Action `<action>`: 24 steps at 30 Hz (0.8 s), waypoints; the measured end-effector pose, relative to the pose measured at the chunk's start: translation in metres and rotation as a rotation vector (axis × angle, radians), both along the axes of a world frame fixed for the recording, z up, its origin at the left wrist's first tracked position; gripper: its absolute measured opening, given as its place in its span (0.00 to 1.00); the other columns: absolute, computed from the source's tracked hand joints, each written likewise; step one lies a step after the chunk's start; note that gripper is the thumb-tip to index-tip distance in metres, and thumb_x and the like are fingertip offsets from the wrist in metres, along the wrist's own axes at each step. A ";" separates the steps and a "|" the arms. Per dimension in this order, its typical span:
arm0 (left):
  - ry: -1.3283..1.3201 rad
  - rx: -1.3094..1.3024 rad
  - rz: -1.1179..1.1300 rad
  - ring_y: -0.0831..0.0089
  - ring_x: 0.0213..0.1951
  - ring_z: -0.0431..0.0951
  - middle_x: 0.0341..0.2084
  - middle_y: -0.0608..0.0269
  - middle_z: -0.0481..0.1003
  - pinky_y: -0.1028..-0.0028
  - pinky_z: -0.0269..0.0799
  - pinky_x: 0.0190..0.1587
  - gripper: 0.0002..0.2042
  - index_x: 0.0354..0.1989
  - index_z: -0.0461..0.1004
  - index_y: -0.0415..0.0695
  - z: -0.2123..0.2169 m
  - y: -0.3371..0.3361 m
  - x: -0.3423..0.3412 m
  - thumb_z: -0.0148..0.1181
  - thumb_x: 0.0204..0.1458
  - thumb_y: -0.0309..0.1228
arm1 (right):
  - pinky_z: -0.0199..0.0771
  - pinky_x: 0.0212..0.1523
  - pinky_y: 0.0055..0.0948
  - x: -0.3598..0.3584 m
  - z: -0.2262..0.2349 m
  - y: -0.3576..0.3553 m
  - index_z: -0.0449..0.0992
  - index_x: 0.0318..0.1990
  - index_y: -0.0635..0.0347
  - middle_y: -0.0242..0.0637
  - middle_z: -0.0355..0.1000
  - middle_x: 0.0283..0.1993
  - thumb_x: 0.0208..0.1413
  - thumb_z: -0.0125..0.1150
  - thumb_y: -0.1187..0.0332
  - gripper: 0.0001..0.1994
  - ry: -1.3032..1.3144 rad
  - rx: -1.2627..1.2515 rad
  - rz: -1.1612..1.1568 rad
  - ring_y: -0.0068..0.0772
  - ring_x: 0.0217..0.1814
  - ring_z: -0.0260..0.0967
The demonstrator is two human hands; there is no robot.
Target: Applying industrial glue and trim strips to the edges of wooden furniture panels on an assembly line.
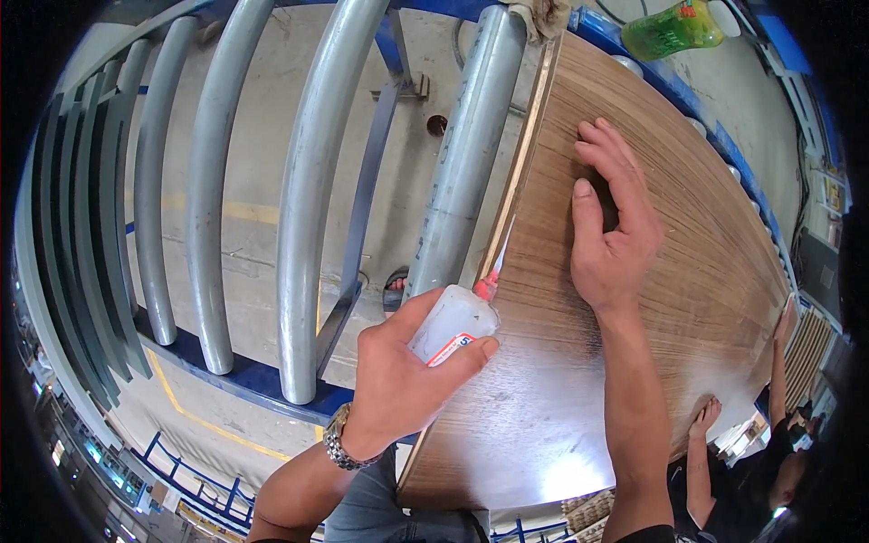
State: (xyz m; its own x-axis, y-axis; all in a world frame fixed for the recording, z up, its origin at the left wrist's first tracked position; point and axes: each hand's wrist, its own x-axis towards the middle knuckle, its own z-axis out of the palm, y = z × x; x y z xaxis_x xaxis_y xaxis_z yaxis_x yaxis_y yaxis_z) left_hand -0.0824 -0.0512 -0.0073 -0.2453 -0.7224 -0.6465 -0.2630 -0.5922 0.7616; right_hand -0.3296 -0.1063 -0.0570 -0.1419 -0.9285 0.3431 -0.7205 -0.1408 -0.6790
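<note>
Left hand [398, 380], metal-banded wristwatch [339, 441] at its wrist: clamped around a squeeze bottle, thumb across the near side, fingers mostly hidden behind. I judge this grip chosen to aim the nozzle while leaving the sides squeezable.

Squeeze bottle [463, 314], one: translucent whitish body, red-and-white label, red nozzle [487, 288] with a pale tip. Located at the panel's left long edge, tilted, nozzle pointing away from the wearer; from my remote view I cannot tell whether the tip touches.

Right hand [625, 231], empty: laid on the panel's face, thumb and fingers apart; probably there to steady the board or brace the wearer.

Panel [697, 253], one: large, brown wood-grain face, glossy where light strikes, with a paler, layered-looking left edge [523, 167].

Rollers [312, 181], several, grey metal, on a blue frame [258, 391]; the nearest runs beside the panel edge. I take them as its support.

Farther: a co-worker's hand [706, 414] at the panel's right-hand edge; a drink bottle [674, 32], yellow-green with white cap, beyond the far end.
</note>
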 end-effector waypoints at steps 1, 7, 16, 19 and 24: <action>-0.004 0.028 -0.011 0.80 0.45 0.82 0.45 0.62 0.86 0.76 0.79 0.48 0.27 0.62 0.80 0.35 0.002 -0.001 -0.001 0.81 0.55 0.30 | 0.71 0.74 0.46 -0.001 0.000 0.001 0.84 0.53 0.67 0.47 0.82 0.62 0.61 0.61 0.81 0.14 0.001 0.001 0.000 0.52 0.74 0.74; -0.007 0.046 -0.010 0.81 0.44 0.82 0.44 0.64 0.85 0.76 0.79 0.48 0.26 0.62 0.80 0.35 0.001 0.002 0.001 0.81 0.56 0.30 | 0.66 0.77 0.44 0.001 0.001 0.001 0.82 0.56 0.66 0.46 0.81 0.66 0.64 0.60 0.81 0.14 0.010 0.032 0.013 0.49 0.77 0.72; 0.031 -0.032 0.011 0.69 0.43 0.90 0.40 0.50 0.89 0.70 0.84 0.48 0.29 0.61 0.80 0.33 -0.006 0.007 0.002 0.82 0.53 0.35 | 0.72 0.74 0.45 0.001 0.000 -0.001 0.84 0.52 0.67 0.47 0.83 0.61 0.59 0.63 0.81 0.15 0.011 -0.003 -0.012 0.52 0.73 0.75; 0.019 -0.031 -0.001 0.70 0.43 0.90 0.40 0.51 0.89 0.70 0.84 0.48 0.29 0.60 0.80 0.33 -0.005 0.007 0.003 0.82 0.53 0.34 | 0.72 0.73 0.45 0.002 -0.002 -0.001 0.84 0.52 0.67 0.48 0.83 0.61 0.58 0.63 0.81 0.15 0.001 -0.010 -0.013 0.52 0.73 0.75; 0.043 0.017 0.013 0.76 0.43 0.86 0.42 0.57 0.87 0.73 0.81 0.47 0.26 0.61 0.80 0.34 0.000 0.007 0.004 0.81 0.55 0.31 | 0.67 0.77 0.44 0.001 -0.001 0.001 0.82 0.55 0.66 0.46 0.81 0.65 0.64 0.61 0.81 0.14 0.006 0.023 0.007 0.48 0.76 0.72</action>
State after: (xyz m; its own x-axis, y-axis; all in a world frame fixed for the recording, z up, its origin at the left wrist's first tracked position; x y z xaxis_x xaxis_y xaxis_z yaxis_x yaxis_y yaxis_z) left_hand -0.0787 -0.0444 -0.0073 -0.2638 -0.7150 -0.6475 -0.2229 -0.6079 0.7621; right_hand -0.3291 -0.1052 -0.0579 -0.1338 -0.9371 0.3225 -0.7235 -0.1300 -0.6780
